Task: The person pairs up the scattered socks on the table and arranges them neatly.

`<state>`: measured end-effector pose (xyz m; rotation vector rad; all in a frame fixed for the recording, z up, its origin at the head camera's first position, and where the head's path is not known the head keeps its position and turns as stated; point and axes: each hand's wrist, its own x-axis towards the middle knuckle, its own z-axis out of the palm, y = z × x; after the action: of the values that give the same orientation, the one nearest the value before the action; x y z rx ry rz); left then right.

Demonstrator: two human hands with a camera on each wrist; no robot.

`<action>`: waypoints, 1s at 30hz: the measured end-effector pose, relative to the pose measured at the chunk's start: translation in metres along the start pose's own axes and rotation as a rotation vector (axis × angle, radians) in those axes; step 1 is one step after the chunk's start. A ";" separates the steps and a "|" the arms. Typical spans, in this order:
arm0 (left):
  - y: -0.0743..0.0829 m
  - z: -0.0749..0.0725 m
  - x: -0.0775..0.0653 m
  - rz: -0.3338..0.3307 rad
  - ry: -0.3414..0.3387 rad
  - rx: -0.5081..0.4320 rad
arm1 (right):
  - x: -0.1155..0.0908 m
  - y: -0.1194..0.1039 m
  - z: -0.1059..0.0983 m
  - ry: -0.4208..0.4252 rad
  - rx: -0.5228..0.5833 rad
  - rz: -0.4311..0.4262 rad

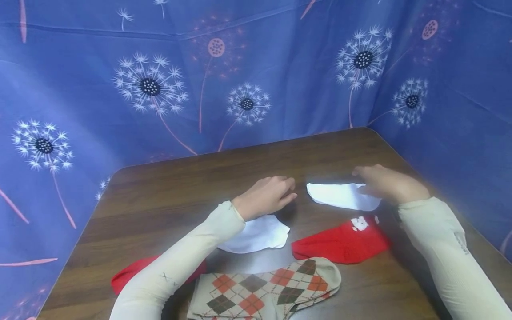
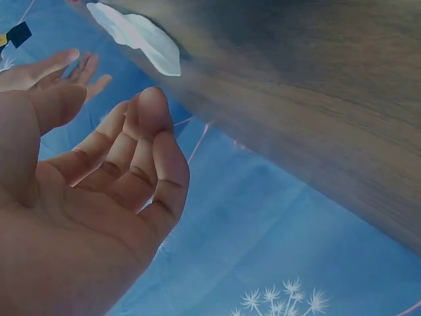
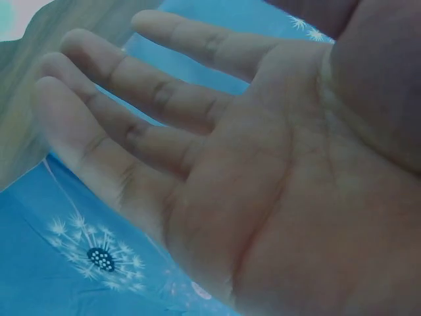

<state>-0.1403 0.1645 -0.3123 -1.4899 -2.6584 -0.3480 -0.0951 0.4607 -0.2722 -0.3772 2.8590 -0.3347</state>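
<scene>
My left hand [image 1: 265, 197] is over the middle of the table, just beyond a white sock [image 1: 256, 235] that the wrist partly hides. Its fingers bend loosely, and the palm in the left wrist view holds nothing. Over the right end of another white sock [image 1: 334, 195] hovers my right hand [image 1: 391, 183]; whether it touches the cloth I cannot tell. In the right wrist view that palm [image 3: 230, 171] is bare and the fingers are spread. A red sock [image 1: 340, 242] with a white patch lies nearer me, between the arms.
Beige argyle socks [image 1: 256, 293] lie at the near edge of view. Under my left forearm another red sock [image 1: 134, 271] is partly covered. The wooden table [image 1: 168, 195] meets a blue dandelion-print cloth [image 1: 300, 89] at the back and right.
</scene>
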 end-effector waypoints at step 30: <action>0.010 0.034 0.059 -0.001 -0.111 -0.073 | 0.008 0.018 0.006 -0.052 0.033 0.165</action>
<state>-0.1610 0.2270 -0.3330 -1.5728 -2.7604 -0.3777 -0.1054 0.4745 -0.2847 -0.1404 2.8064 -0.3354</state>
